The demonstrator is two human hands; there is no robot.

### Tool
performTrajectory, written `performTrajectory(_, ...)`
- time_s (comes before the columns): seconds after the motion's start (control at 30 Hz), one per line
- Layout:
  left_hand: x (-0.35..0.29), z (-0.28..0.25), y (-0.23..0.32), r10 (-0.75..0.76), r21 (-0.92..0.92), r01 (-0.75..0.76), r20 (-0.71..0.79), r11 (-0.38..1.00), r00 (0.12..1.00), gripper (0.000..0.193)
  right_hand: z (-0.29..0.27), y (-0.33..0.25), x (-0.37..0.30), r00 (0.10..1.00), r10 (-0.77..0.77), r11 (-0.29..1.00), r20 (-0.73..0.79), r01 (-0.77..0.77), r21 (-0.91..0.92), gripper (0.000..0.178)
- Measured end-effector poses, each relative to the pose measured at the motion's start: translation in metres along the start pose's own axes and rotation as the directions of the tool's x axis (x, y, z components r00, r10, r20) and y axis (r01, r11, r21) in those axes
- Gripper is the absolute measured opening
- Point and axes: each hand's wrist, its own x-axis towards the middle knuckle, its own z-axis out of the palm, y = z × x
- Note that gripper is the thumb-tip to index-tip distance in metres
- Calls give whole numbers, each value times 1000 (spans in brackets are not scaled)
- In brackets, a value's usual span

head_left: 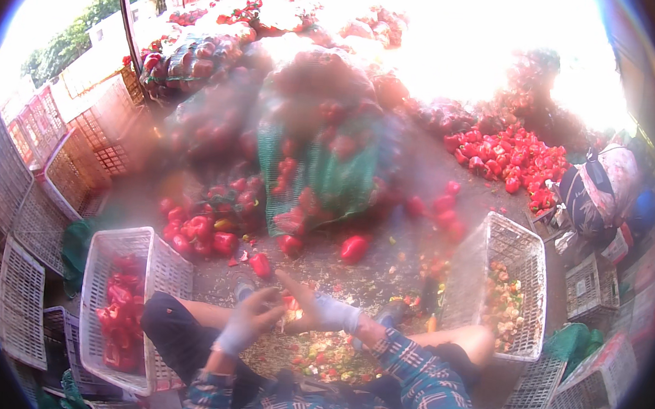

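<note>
My left hand, white at the wrist, reaches forward over the floor between my legs, with its fingers half bent and apart. Facing it, my right hand has its fingers stretched toward the upper left and its thumb lower down. A small red and pale pepper piece shows in the gap between the hands; whether either touches it I cannot tell. Just beyond lies a whole red bell pepper. Pale seeds and pepper scraps cover the floor beneath my hands.
A white crate of red peppers stands left; another white crate with pale pepper cores stands right. Ahead rise net sacks of peppers, with loose pepper piles farther right. Stacked crates line the left side. Haze blurs the middle.
</note>
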Motion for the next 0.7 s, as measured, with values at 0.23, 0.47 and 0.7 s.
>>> performTrajectory(0.23,37,30,-73,-117,-485,263,310,834,944,33,12,25,-17,980,-60,998,-191,59,-13,123)
performTrajectory(0.47,35,53,-74,84,-742,52,145,669,986,21,18,27,-54,911,385,636,-150,-144,758,86)
performTrajectory(0.7,24,42,-52,64,-284,-39,80,958,995,32,50,23,-46,851,428,833,-304,-241,498,52)
